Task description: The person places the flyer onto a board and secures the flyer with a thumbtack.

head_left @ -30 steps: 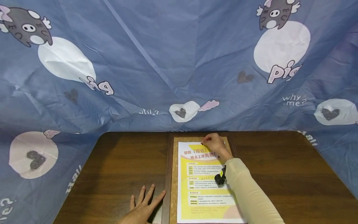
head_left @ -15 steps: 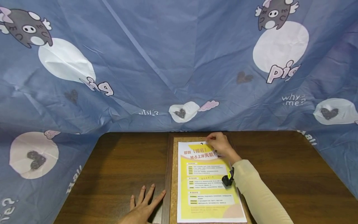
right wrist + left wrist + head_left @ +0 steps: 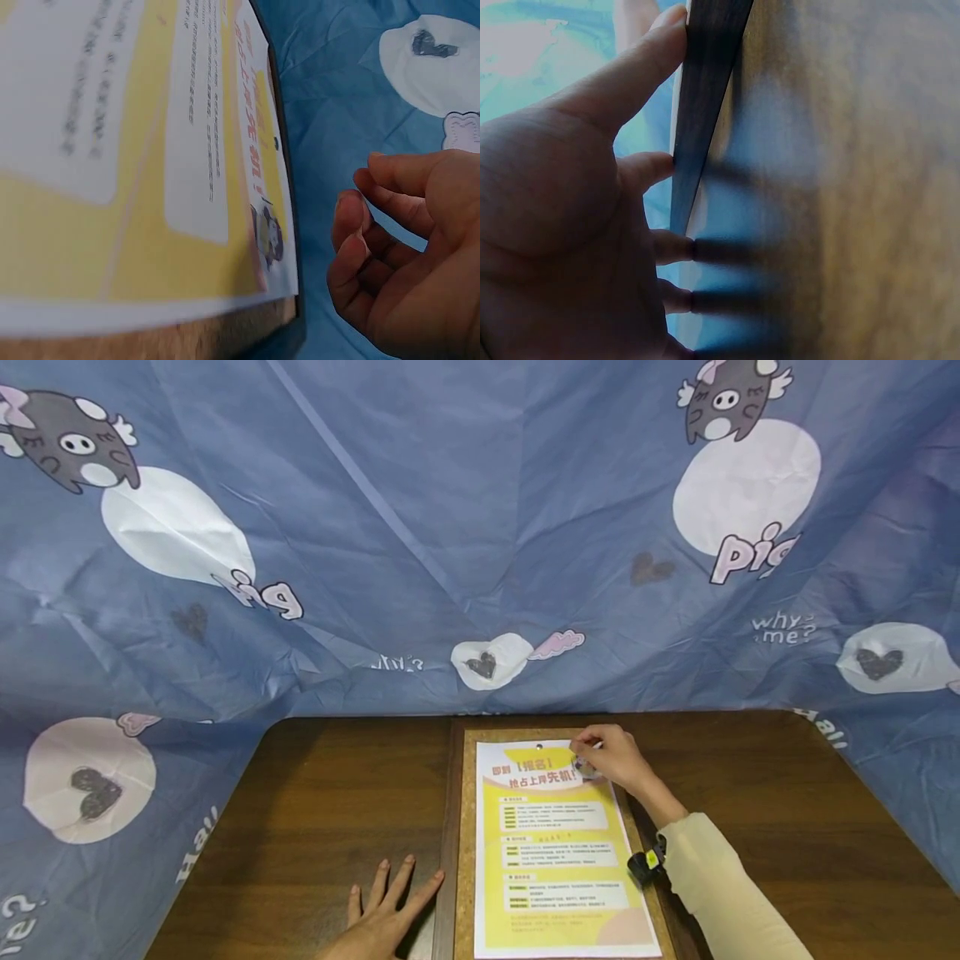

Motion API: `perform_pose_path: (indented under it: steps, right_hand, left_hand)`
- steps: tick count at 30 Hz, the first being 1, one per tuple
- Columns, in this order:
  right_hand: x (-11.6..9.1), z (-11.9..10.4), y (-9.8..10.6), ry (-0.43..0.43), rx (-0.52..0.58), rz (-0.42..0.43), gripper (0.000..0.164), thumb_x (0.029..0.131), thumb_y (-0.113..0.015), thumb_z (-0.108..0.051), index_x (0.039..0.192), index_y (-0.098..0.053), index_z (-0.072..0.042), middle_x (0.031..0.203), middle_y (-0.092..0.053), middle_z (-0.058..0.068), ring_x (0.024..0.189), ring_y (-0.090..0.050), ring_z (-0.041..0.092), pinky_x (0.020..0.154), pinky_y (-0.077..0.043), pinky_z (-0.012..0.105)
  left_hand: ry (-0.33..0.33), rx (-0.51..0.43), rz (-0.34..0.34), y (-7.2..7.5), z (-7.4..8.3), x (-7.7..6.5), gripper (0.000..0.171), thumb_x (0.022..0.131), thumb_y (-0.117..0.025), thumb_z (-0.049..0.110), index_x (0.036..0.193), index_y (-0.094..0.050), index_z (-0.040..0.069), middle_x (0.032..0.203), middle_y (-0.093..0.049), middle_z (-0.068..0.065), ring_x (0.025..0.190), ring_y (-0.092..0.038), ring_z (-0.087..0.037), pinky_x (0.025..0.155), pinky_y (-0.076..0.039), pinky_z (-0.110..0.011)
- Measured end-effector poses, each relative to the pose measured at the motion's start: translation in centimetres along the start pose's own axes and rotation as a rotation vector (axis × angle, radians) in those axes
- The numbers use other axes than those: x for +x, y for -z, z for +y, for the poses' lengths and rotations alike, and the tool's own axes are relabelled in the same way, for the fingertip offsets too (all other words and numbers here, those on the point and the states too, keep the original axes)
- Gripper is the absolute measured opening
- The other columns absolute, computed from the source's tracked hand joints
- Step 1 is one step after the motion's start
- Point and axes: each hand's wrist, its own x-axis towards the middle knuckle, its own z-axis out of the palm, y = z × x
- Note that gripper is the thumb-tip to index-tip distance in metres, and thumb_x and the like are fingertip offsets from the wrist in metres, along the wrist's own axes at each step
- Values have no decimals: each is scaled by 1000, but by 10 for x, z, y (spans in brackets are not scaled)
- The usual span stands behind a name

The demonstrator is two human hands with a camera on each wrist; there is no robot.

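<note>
A yellow and white printed poster (image 3: 562,877) lies on a cork board (image 3: 467,860) with a dark wooden frame (image 3: 445,902). One small dark pin (image 3: 538,746) sits at the poster's top middle; the right wrist view shows the pin (image 3: 276,142) too. My right hand (image 3: 617,758) hovers over the poster's top right corner, fingers loosely curled. Seen from the right wrist, nothing shows between the thumb and fingers (image 3: 352,214). My left hand (image 3: 378,918) rests spread on the table, left of the board. In the left wrist view, its fingertips meet the frame's side (image 3: 705,97) and the tabletop.
The board lies on a dark brown wooden table (image 3: 337,793) with rounded far corners. Behind and around it hangs a blue cloth (image 3: 420,527) printed with pigs and hearts. A small black wrist camera (image 3: 643,864) hangs by my right sleeve (image 3: 720,885).
My right hand has left the pin at the poster's top middle and moved right to the top right corner. The pin stays in place. My left hand has not moved.
</note>
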Motion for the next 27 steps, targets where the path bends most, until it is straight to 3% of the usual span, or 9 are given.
perform_pose_path:
  steps: [4, 11, 19, 27]
  right_hand:
    - [-12, 2, 10, 55, -54, 3, 13, 94, -68, -14, 95, -75, -3, 82, -69, 7, 71, -62, 22, 58, -49, 31]
    - [-37, 8, 25, 132, -128, 11, 10, 93, -69, -12, 95, -74, -4, 71, -64, 4, 57, -54, 15, 49, -43, 27]
    - [-67, 21, 43, 245, -265, 41, 5, 91, -72, -10, 95, -74, -7, 84, -66, -5, 71, -57, 10, 62, -48, 29]
    - [-95, 28, 56, 256, -422, 61, 7, 90, -74, -16, 95, -74, -12, 85, -64, -9, 74, -59, 7, 63, -50, 29]
  left_hand:
    - [-20, -5, 9, 0, -3, 1, 112, 71, -78, 64, 159, -19, 28, 157, -10, -33, 137, -7, -65, 88, -10, -88]
    - [-5, 3, 9, 0, -5, 3, 112, 70, -78, 65, 158, -20, 27, 158, -11, -32, 137, -8, -64, 89, -9, -87]
    - [12, 24, 4, 2, -6, 1, 111, 71, -76, 67, 158, -21, 27, 158, -14, -31, 138, -10, -63, 90, -11, -87]
    - [36, 12, -23, 2, -11, 1, 110, 71, -74, 70, 159, -19, 33, 159, -14, -29, 138, -11, -62, 90, -12, -87]
